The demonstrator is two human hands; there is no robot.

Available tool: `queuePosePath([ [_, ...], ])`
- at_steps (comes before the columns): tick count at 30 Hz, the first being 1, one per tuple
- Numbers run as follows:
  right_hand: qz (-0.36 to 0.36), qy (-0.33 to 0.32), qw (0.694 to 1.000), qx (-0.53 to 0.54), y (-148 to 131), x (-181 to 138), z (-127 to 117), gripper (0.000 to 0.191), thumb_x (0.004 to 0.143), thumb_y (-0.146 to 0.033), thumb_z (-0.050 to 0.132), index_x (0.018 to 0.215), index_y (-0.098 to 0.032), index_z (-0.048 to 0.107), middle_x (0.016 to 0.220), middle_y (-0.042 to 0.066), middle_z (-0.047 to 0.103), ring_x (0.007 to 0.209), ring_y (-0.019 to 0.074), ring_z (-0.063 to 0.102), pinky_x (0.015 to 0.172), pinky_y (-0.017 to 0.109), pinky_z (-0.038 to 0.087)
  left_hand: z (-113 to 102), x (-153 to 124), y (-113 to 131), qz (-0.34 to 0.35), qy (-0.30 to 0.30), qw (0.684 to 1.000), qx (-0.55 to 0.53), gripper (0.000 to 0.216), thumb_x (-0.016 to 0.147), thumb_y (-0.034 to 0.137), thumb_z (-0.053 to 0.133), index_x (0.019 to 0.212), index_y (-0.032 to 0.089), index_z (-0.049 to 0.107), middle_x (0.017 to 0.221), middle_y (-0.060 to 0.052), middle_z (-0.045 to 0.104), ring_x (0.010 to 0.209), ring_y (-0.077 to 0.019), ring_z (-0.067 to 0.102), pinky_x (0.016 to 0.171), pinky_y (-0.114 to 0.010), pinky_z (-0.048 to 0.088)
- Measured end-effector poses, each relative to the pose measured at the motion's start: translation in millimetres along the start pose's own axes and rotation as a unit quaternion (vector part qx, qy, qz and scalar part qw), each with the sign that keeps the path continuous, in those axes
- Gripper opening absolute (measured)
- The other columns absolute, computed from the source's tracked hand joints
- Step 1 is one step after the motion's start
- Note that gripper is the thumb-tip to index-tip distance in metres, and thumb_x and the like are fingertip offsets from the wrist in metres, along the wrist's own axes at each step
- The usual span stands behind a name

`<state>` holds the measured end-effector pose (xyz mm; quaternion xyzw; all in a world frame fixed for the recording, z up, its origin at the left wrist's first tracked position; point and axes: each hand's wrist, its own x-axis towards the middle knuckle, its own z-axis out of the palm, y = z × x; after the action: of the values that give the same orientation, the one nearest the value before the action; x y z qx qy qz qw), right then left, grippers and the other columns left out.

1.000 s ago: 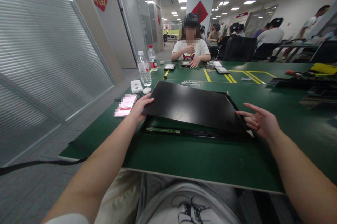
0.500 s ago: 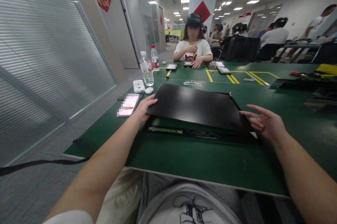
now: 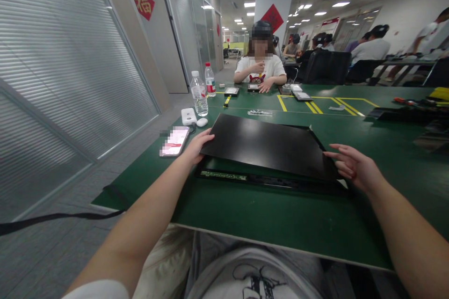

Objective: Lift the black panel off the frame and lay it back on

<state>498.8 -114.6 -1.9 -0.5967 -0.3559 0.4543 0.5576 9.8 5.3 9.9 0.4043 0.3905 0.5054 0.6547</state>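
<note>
A person's left hand clamped the 9 o'clock edge of a black panel, thumb on top, while the right hand, fingers spread and loose, met its 3 o'clock edge. The panel sat tilted, near side raised, over a dark frame on the green table. A phone lay just beside the left hand at 9 o'clock; a co-worker sat at 12 o'clock.

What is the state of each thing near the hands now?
Large black flat panel: near edge raised, tilted over the frame.
Thin black frame with green circuit strip: lies flat.
Left hand: grips panel's left corner.
Right hand: open, at panel's right corner.
Pink-screened smartphone: screen lit.
Clear plastic bottle: upright, capped.
</note>
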Motion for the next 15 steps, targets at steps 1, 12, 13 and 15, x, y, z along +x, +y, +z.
queuePosePath([
  [1, 0.000, 0.004, 1.000, 0.002, -0.2, -0.4, 1.1, 0.038, 0.075, -0.042, 0.082, 0.107, -0.029, 0.067, 0.104, 0.012, 0.079, 0.045, 0.0056, 0.025, 0.035, 0.024, 0.023, 0.4, -0.2, -0.1, 0.001, 0.000, 1.000, 0.000, 0.068, 0.073, 0.010, 0.087, 0.141, 0.016, 0.079, 0.106, -0.010, 0.089, 0.086, -0.0272, 0.084, 0.072, -0.030, 0.064],
  [12, 0.000, 0.019, 1.000, 0.010, 1.3, -0.7, 3.2, 0.031, 0.075, -0.040, 0.080, 0.103, -0.029, 0.070, 0.105, 0.013, 0.078, 0.045, 0.0053, 0.024, 0.033, 0.025, 0.022, -1.7, -0.8, 0.7, -0.021, 0.020, 1.000, 0.011, 0.055, 0.075, 0.008, 0.088, 0.130, 0.014, 0.083, 0.102, -0.013, 0.088, 0.081, -0.0271, 0.083, 0.074, -0.035, 0.065],
  [13, 0.000, 0.022, 1.000, 0.012, 1.7, -0.7, 3.7, 0.031, 0.075, -0.040, 0.080, 0.103, -0.029, 0.070, 0.105, 0.013, 0.078, 0.045, 0.0050, 0.023, 0.033, 0.025, 0.022, -2.0, -0.4, 0.4, -0.023, 0.022, 0.999, 0.011, 0.054, 0.076, 0.008, 0.088, 0.129, 0.014, 0.083, 0.101, -0.012, 0.088, 0.079, -0.0267, 0.083, 0.074, -0.035, 0.066],
  [15, -0.002, 0.025, 1.000, 0.017, 2.2, -0.9, 5.0, 0.031, 0.074, -0.039, 0.080, 0.102, -0.028, 0.071, 0.104, 0.013, 0.078, 0.045, 0.0044, 0.023, 0.034, 0.025, 0.021, -2.5, 0.2, 0.0, -0.026, 0.023, 0.999, 0.009, 0.051, 0.076, 0.008, 0.089, 0.126, 0.014, 0.084, 0.099, -0.012, 0.088, 0.077, -0.0254, 0.082, 0.072, -0.033, 0.065],
])
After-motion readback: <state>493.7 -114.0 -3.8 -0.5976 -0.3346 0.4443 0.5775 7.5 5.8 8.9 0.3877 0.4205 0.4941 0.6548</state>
